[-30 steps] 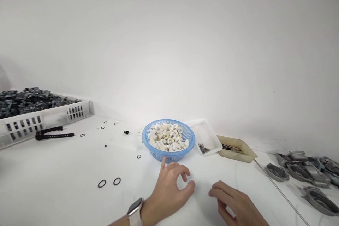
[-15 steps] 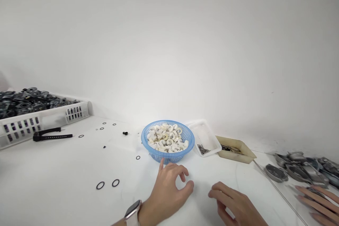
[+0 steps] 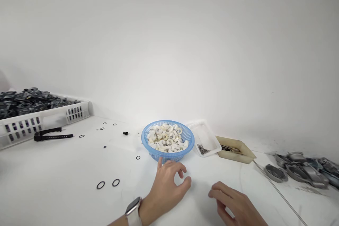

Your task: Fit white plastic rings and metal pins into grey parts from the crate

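My left hand (image 3: 169,185) hovers palm-down in front of the blue basket (image 3: 172,155), fingers apart and nothing in them. Its index finger reaches up near the basket's front wall. A smartwatch (image 3: 133,206) is on that wrist. White plastic ring-like parts (image 3: 167,139) fill the basket, some with small metal pieces. My right hand (image 3: 233,201) is over the table at the lower right, fingers loosely curved and apart from the thumb, holding nothing that I can see. Nearest to it are the white tray (image 3: 205,137) with small metal pins (image 3: 203,149) and the yellowish tray (image 3: 235,148).
At the left stands a white crate (image 3: 53,118) heaped with dark grey parts (image 3: 31,99). A black watch strap (image 3: 53,136) lies before it. Several black rings (image 3: 116,182) are scattered on the table. Grey metal cases (image 3: 302,171) lie at the right beyond a thin rod (image 3: 279,192).
Another person's hand at the lower right has left the view. My left hand has shifted slightly left. My right hand stays where it was.
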Demonstrator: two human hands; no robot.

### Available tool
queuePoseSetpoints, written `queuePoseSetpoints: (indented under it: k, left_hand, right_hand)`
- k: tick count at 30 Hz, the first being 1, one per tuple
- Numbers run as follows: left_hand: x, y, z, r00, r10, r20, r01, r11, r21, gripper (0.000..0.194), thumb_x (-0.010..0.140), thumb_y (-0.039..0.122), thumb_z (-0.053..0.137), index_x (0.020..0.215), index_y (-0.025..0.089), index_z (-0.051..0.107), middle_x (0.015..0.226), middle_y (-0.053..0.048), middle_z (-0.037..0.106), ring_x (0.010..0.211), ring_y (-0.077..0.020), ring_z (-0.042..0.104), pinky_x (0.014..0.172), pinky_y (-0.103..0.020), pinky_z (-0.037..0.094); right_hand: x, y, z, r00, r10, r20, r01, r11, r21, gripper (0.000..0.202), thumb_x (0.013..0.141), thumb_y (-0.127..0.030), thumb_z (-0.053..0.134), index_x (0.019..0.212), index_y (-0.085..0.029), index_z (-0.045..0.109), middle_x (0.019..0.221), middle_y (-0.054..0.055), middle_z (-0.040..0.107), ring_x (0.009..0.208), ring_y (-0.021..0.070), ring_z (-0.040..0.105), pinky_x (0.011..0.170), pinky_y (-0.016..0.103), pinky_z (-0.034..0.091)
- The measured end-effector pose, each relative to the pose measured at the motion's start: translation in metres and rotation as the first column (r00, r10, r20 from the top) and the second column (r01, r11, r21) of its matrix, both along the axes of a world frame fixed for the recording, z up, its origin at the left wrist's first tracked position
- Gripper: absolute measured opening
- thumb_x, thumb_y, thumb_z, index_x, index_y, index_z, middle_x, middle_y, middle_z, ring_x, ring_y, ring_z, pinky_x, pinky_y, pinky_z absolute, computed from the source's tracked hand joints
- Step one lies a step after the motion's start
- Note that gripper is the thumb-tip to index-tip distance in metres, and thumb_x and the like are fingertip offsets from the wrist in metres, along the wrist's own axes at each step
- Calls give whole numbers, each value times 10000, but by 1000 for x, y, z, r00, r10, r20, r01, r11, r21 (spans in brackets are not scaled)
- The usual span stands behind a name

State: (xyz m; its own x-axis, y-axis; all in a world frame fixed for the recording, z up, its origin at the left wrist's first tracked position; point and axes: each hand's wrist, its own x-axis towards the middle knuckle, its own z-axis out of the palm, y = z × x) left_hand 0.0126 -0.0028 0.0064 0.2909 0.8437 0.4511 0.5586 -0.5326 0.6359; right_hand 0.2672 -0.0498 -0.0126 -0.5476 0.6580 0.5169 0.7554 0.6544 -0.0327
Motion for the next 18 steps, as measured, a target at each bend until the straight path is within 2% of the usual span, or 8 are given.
queuePoseSetpoints:
  k: [5, 18]
  left_hand:
    - [2, -5, 1, 1000, -21, -14, 21, 1000, -15, 41, 854, 272, 651, 894, 272, 639, 844, 32, 691, 998, -263, 669, 1203, -710, 61]
    - [1, 1, -1, 1000, 10, 10, -9, 998, -67, 23, 855, 269, 646, 875, 274, 655, 798, 46, 706, 989, -256, 671, 1219, -664, 99]
  right_hand:
    - [-1, 1, 1, 1000, -8, 11, 8, 1000, -9, 365, 874, -18, 349, 1018, -256, 584, 936, 30, 718, 664, 149, 698, 610, 232, 568]
    - [-1, 1, -2, 1000, -9, 14, 9, 1000, -24, 361, 878, -21, 351, 1005, -255, 594, 932, 34, 719, 655, 145, 698, 605, 227, 569]
